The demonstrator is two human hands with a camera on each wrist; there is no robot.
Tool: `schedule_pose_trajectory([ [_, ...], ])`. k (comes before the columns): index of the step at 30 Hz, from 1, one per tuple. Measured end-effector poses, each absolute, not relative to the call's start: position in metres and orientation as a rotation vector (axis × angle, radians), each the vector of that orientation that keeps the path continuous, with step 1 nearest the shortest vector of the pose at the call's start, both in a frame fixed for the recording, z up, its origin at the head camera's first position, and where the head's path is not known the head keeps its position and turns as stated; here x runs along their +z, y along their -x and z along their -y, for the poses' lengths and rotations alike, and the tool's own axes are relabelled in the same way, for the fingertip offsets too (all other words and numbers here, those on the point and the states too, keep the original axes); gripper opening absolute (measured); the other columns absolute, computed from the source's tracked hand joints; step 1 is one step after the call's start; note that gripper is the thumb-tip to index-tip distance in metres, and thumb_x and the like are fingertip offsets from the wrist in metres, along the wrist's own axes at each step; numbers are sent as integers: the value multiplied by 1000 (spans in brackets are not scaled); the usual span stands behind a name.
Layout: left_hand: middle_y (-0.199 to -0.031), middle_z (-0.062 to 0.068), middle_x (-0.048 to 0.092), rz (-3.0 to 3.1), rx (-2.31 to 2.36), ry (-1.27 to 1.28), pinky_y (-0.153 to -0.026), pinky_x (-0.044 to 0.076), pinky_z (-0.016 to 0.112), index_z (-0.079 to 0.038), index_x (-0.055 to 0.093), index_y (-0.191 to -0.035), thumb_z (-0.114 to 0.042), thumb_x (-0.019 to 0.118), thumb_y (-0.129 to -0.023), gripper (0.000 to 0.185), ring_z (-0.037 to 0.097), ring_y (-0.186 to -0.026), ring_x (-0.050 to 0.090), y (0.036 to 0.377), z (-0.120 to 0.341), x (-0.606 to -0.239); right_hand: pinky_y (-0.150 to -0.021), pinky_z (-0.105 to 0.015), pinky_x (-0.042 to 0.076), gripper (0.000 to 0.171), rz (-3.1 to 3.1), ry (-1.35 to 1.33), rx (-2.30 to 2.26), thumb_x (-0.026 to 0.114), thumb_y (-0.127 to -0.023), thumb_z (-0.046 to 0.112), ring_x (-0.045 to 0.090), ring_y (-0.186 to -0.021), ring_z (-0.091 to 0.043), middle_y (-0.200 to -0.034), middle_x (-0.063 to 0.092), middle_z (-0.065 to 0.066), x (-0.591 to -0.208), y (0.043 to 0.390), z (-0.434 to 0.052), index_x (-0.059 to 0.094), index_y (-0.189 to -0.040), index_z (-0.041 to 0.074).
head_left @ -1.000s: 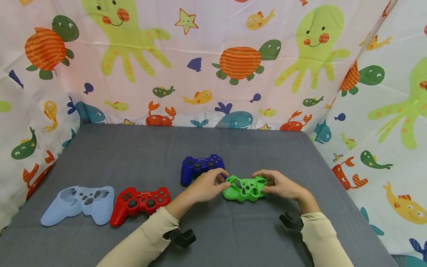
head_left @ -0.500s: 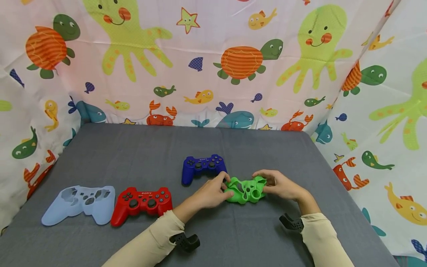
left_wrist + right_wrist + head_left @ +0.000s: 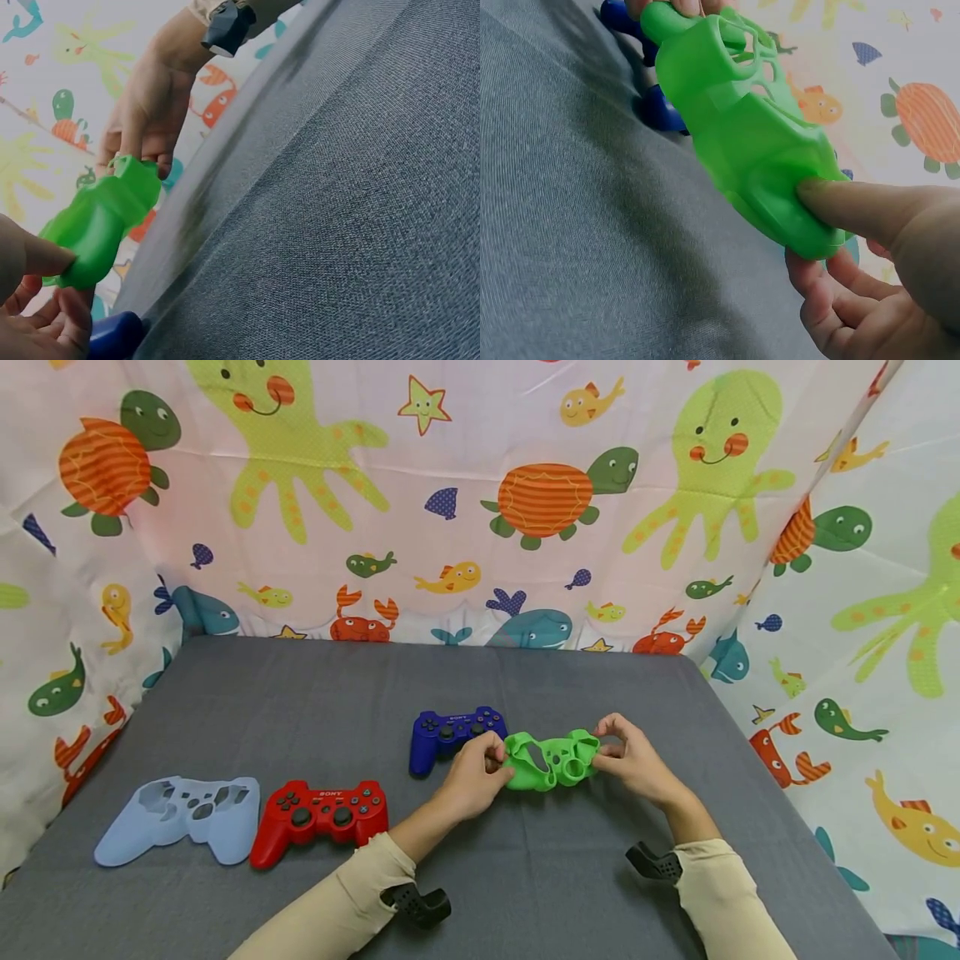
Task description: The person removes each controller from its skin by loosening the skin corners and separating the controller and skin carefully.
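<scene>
A bright green silicone controller cover with cut-out holes is held up between both hands, raised off the table. My left hand pinches its left end between thumb and fingers. At the opposite end, my right hand grips it, the thumb pressing on the grip in the right wrist view, where the soft cover looks hollow and bends. Just behind the left hand lies a blue game controller, its right side partly hidden by that hand.
On the left of the grey table lie a light blue controller cover and a red game controller, side by side. A curtain printed with sea animals hangs behind and along the sides.
Both hands have lifted the green cover upward from the table, tilting it. The left hand shifted its hold slightly; the other controllers and the light blue cover stay put.
</scene>
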State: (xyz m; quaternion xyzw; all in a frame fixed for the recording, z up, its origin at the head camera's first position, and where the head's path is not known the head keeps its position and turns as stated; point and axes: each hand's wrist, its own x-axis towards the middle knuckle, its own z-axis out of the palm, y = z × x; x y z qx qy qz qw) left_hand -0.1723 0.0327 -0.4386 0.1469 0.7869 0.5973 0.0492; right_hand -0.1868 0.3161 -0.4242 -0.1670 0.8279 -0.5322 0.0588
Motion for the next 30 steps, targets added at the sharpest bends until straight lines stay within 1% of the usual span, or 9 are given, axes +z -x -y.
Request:
schedule_pose_trajectory([
  [4,-88,7,67,-2419,1869,-431,-67,48,22,-5,65,-91,1,69,-87,9,7,-73,59,174,-31,-436,-67,-26,54,20,-2519,495,-1615,62,-90,-10,64,-76,-1,-98,54,-4,-423,186,-314,44,-100,-10],
  [7,-99,11,70,-2421,1891,-422,-70,51,24,-6,70,-96,1,68,-89,10,10,-79,63,174,-29,-434,-65,-26,53,20,-2523,485,-1628,62,-90,-11,62,-73,-2,-92,53,-1,-422,185,-314,43,-97,-10],
  [12,-106,12,70,-2416,1923,-443,-73,52,26,-7,70,-101,3,68,-89,15,12,-81,63,175,-28,-431,-62,-25,51,20,-2555,502,-1653,63,-89,-12,60,-70,-1,-88,53,1,-421,185,-313,44,-95,-12],
  [16,-110,13,71,-2417,1924,-517,-79,52,27,-7,71,-106,6,65,-90,21,17,-88,65,175,-26,-428,-67,-24,55,13,-2571,582,-1649,62,-93,-10,66,-78,-2,-95,62,6,-419,185,-314,54,-102,-13],
  [20,-117,14,72,-2402,1908,-596,-82,53,28,-5,72,-112,8,61,-91,28,24,-96,67,175,-24,-425,-74,-21,56,16,-2545,658,-1640,60,-97,-5,68,-88,-2,-110,68,5,-418,186,-315,61,-112,-12],
  [22,-122,13,71,-2402,1878,-619,-79,52,27,-7,72,-116,9,59,-92,31,24,-96,67,175,-24,-424,-76,-19,56,19,-2528,715,-1629,58,-98,-5,68,-93,-2,-116,70,-3,-418,186,-316,62,-116,-12],
  [25,-130,11,69,-2409,1824,-642,-69,48,23,-9,71,-124,9,57,-92,39,21,-91,64,175,-23,-424,-78,-19,55,24,-2511,780,-1617,55,-99,-5,68,-97,-2,-122,70,-14,-417,186,-316,62,-121,-12],
  [28,-137,10,65,-2422,1782,-653,-62,43,21,-12,66,-134,12,52,-90,52,18,-86,61,175,-22,-424,-75,-20,56,29,-2541,763,-1626,59,-98,-6,67,-92,-2,-119,70,-10,-416,185,-315,60,-126,-11],
  [30,-138,10,65,-2424,1775,-662,-65,43,21,-13,63,-138,13,50,-88,58,17,-87,59,176,-22,-425,-73,-20,56,35,-2547,705,-1676,63,-95,-7,67,-89,-2,-118,67,-5,-416,185,-314,56,-129,-9],
])
